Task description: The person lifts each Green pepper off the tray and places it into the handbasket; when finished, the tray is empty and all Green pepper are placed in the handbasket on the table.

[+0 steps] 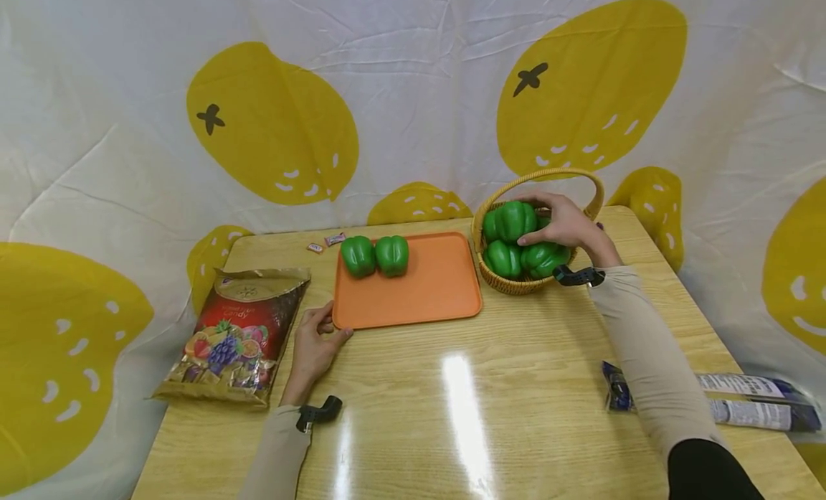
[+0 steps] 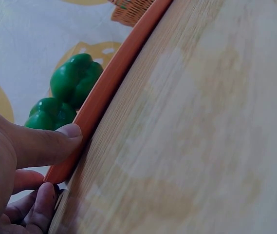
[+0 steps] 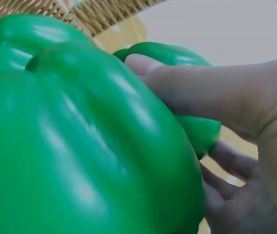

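Note:
An orange tray [image 1: 426, 292] lies on the table with two green bell peppers [image 1: 374, 256] side by side at its back left. At its near left corner, my left hand [image 1: 316, 346] pinches the rim; in the left wrist view the thumb [image 2: 69, 132] presses on the edge and the other fingers curl by the corner. To the right stands a wicker basket [image 1: 514, 286] holding several more green bell peppers. My right hand [image 1: 560, 220] reaches in under the handle and grips the top green bell pepper [image 1: 515, 222], thumb in front, fingers partly hidden behind it.
A red and gold candy bag [image 1: 239, 335] lies at the left of the table. Two small wrapped candies [image 1: 334, 239] sit behind the tray's left corner. A dark blue package [image 1: 742, 399] lies at the right, partly under my right forearm. A lemon-print cloth [image 1: 413, 98] hangs behind.

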### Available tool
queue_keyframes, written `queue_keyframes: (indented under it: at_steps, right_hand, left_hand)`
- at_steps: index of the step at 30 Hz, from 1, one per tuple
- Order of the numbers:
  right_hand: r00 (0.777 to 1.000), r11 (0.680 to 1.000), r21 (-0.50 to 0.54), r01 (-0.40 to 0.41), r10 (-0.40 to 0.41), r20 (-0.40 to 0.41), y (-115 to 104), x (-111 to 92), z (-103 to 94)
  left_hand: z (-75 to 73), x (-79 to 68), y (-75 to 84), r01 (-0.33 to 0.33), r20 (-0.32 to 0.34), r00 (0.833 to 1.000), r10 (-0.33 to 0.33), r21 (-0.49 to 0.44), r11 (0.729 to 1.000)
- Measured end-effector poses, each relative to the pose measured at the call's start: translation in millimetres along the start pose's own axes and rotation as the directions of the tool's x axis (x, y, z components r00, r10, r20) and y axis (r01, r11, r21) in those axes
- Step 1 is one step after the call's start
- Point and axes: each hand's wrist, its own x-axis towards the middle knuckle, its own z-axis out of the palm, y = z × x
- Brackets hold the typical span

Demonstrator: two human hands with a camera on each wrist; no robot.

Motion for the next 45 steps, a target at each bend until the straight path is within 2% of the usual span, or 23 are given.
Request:
queue_keyframes:
  at_steps: [6, 11, 16, 22, 30, 34, 37, 40, 43, 45]
  right_hand:
    - [0.992, 0.997, -0.041, 0.071, -0.075, -0.098, -5.0, 9.6, 11.1]
    - [0.986, 0.991, -0.095, 0.094, -0.106, -0.129, -13.0, 16.4, 18.7]
    - [0.984, 0.984, -0.142, 0.109, -0.127, -0.124, -19.3, 20.3, 24.6]
    - [0.984, 0.982, -0.152, 0.108, -0.127, -0.124, -19.0, 21.0, 28.6]
    - [0.995, 0.982, -0.171, 0.079, -0.088, -0.047, -18.6, 18.3, 27.0]
    - [0.996, 0.981, -0.178, 0.072, -0.080, -0.040, -18.4, 17.1, 26.0]
    - [0.993, 0.979, -0.184, 0.083, -0.096, -0.064, -20.9, 11.5, 22.7]
    - [0.986, 0.973, -0.204, 0.112, -0.135, -0.103, -30.3, -3.0, 17.9]
    - [0.969, 0.961, -0.210, 0.180, -0.210, -0.129, -45.0, -22.7, 14.5]
    - [0.951, 0.954, -0.156, 0.256, -0.277, -0.138, -55.7, -34.6, 14.2]
  left_hand:
    - [1.2, -1.0, -2.8, -0.017, -0.003, 1.000, 0.017, 0.004, 1.000]
    - [1.3, -1.2, -3.4, -0.038, -0.005, 0.999, 0.038, 0.001, 0.999]
    - [0.7, -0.3, -4.7, -0.046, -0.012, 0.999, 0.046, -0.001, 0.999]
    - [-0.3, 0.0, -4.4, -0.042, 0.001, 0.999, 0.042, -0.006, 0.999]
    - [-0.3, -0.1, -3.2, -0.021, 0.013, 1.000, 0.021, 0.001, 1.000]
    - [0.5, 0.0, -3.2, -0.024, 0.005, 1.000, 0.024, -0.004, 1.000]
    - [0.7, -0.6, -3.1, -0.027, 0.000, 1.000, 0.027, -0.007, 1.000]
    - [0.4, -0.8, -2.9, -0.029, -0.002, 1.000, 0.029, -0.002, 1.000]
    - [-0.3, -1.0, -1.7, -0.030, -0.002, 1.000, 0.030, 0.000, 1.000]
    - [-0.5, -0.6, -1.1, -0.029, 0.002, 1.000, 0.029, 0.001, 1.000]
